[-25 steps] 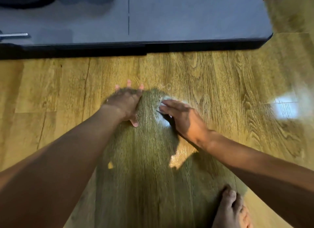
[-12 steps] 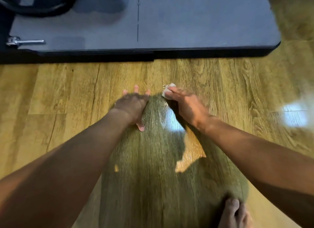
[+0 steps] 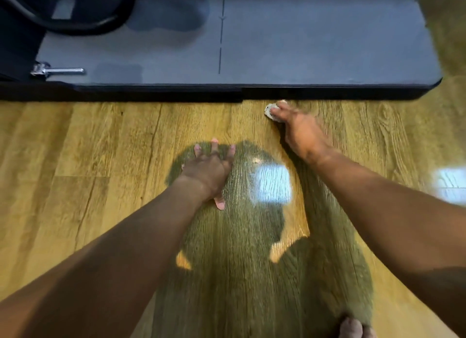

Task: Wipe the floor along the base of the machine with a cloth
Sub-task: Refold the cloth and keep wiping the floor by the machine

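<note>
My right hand (image 3: 296, 128) holds a small whitish cloth (image 3: 270, 111) bunched under its fingers and presses it on the wooden floor (image 3: 100, 148), right in front of the machine's dark base edge (image 3: 327, 92). Most of the cloth is hidden beneath the fingers. My left hand (image 3: 209, 168) lies flat on the floor with fingers spread, nearer to me and to the left of the cloth. The machine's grey deck (image 3: 315, 42) fills the top of the view.
A metal pin or lever (image 3: 58, 71) sits on the deck at the left, beside a black curved frame part (image 3: 75, 22). My bare foot (image 3: 353, 327) shows at the bottom edge. Bright light patches reflect off the glossy planks.
My right hand has slid the cloth forward and to the right, from beside my left hand up to the machine's base edge. My left hand has stayed planted on the floor.
</note>
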{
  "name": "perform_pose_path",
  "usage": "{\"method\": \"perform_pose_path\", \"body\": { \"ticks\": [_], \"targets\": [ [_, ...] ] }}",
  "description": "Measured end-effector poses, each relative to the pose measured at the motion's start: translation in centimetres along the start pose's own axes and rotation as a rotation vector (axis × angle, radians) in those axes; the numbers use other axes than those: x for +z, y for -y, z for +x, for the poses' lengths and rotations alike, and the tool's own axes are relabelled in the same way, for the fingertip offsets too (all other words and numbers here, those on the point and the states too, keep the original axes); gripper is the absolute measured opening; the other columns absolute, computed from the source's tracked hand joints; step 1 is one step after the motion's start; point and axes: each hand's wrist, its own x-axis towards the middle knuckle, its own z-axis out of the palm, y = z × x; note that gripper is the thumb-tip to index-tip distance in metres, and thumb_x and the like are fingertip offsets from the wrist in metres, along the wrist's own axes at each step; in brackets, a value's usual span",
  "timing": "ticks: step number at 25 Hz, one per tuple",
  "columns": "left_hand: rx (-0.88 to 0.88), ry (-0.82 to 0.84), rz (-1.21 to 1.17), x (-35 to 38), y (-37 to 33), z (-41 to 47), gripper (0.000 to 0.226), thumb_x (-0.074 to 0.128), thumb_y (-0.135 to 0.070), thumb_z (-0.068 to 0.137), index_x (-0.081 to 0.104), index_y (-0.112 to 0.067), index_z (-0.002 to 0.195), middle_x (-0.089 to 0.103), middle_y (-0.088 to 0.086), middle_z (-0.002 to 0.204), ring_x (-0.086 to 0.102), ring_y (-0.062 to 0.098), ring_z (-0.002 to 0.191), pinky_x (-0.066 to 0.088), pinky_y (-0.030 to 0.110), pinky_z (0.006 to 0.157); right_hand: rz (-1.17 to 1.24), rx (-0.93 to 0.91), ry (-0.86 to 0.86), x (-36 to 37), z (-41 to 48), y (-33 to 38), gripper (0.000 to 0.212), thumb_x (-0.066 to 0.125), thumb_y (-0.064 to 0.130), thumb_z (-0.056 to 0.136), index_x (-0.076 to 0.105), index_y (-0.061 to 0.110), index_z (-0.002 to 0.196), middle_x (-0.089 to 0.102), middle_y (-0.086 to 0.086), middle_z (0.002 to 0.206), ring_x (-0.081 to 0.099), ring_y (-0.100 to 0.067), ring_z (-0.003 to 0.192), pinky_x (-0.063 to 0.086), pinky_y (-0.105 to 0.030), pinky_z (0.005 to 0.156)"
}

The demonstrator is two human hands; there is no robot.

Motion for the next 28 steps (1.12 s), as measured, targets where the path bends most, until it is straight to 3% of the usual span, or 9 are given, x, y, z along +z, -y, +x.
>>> {"method": "perform_pose_path", "body": {
  "ticks": [3,5,10,12,17,20,22,25,28],
  "targets": [
    [0.004,0.000,-0.010,0.1,-0.1,0.1,0.132,0.080,-0.035,0.067,-0.027,-0.025,0.143,-0.018,0.022,0.152,-0.002,0.051,0.138,0.024,0.060,0.106,-0.109,-0.387,-0.008,2.2,-4.2,2.8,0.029,0.040,0.051,0.096,0.050,0.049,0.123,0.058,0.009,0.129,0.063,-0.012,0.107,0.051,-0.042,0.094],
    [0.004,-0.009,-0.009,0.1,-0.1,0.2,0.130,0.080,-0.032,0.069,-0.028,-0.024,0.142,-0.019,0.023,0.151,-0.002,0.052,0.137,0.026,0.061,0.105,-0.110,-0.525,0.048,1.8,-4.0,3.0,0.030,0.037,0.048,0.096,0.043,0.056,0.124,0.047,0.012,0.140,0.060,-0.015,0.113,0.049,-0.042,0.094],
    [0.016,-0.016,-0.014,0.3,0.1,0.3,0.128,0.080,-0.030,0.070,-0.024,-0.026,0.145,-0.019,0.022,0.151,-0.001,0.052,0.137,0.027,0.061,0.105,-0.072,-0.041,-0.013,-0.5,2.9,1.1,0.055,0.046,0.001,0.091,0.045,0.032,0.136,0.035,0.004,0.150,0.053,-0.024,0.122,0.041,-0.045,0.104],
    [0.015,-0.014,-0.035,0.4,0.2,0.3,0.131,0.082,-0.034,0.066,-0.023,-0.027,0.145,-0.018,0.020,0.152,-0.001,0.051,0.137,0.025,0.060,0.105,-0.040,-0.057,0.018,0.5,0.8,3.4,0.049,0.036,0.015,0.091,0.044,0.034,0.135,0.032,0.005,0.152,0.056,-0.024,0.119,0.044,-0.043,0.100],
    [0.014,-0.057,-0.041,0.8,0.2,0.2,0.129,0.081,-0.036,0.066,-0.018,-0.025,0.147,0.002,0.017,0.156,0.007,0.043,0.141,0.020,0.053,0.110,-0.005,-0.535,0.135,1.7,-5.7,4.3,0.038,0.050,0.034,0.096,0.043,0.041,0.134,0.049,0.001,0.140,0.062,-0.005,0.106,0.059,-0.034,0.077],
    [0.028,-0.051,-0.040,0.5,0.3,-0.1,0.130,0.081,-0.039,0.066,-0.019,-0.022,0.147,0.003,0.017,0.157,0.007,0.043,0.141,0.019,0.051,0.111,-0.037,-0.304,0.071,0.4,-1.8,1.9,0.050,0.048,0.011,0.096,0.042,0.037,0.138,0.036,0.002,0.150,0.056,-0.014,0.119,0.052,-0.041,0.093],
    [0.035,-0.028,-0.059,0.1,0.6,-0.7,0.130,0.079,-0.043,0.066,-0.019,-0.021,0.147,-0.008,0.014,0.157,0.001,0.043,0.141,0.017,0.051,0.112,-0.011,-0.144,-0.014,0.8,-1.3,2.0,0.053,0.046,0.007,0.094,0.040,0.036,0.139,0.028,0.008,0.152,0.056,-0.020,0.119,0.052,-0.033,0.093],
    [-0.009,-0.008,-0.047,0.7,2.3,-2.0,0.131,0.080,-0.047,0.063,-0.016,-0.024,0.149,-0.012,0.008,0.158,-0.005,0.039,0.142,0.021,0.053,0.110,0.113,-0.437,0.022,3.4,-7.2,4.3,0.037,0.048,0.031,0.096,0.049,0.034,0.133,0.039,0.004,0.147,0.043,-0.013,0.130,0.043,-0.025,0.102],
    [-0.166,0.056,-0.050,2.0,5.1,-3.6,0.140,0.083,-0.048,0.057,-0.023,-0.030,0.146,-0.022,0.011,0.155,-0.003,0.047,0.140,0.022,0.059,0.107,0.084,-0.776,0.125,3.8,-12.8,4.9,0.050,0.059,0.014,0.088,0.046,0.024,0.136,0.043,0.001,0.144,0.034,-0.006,0.133,0.028,-0.016,0.110]
  ]
}}
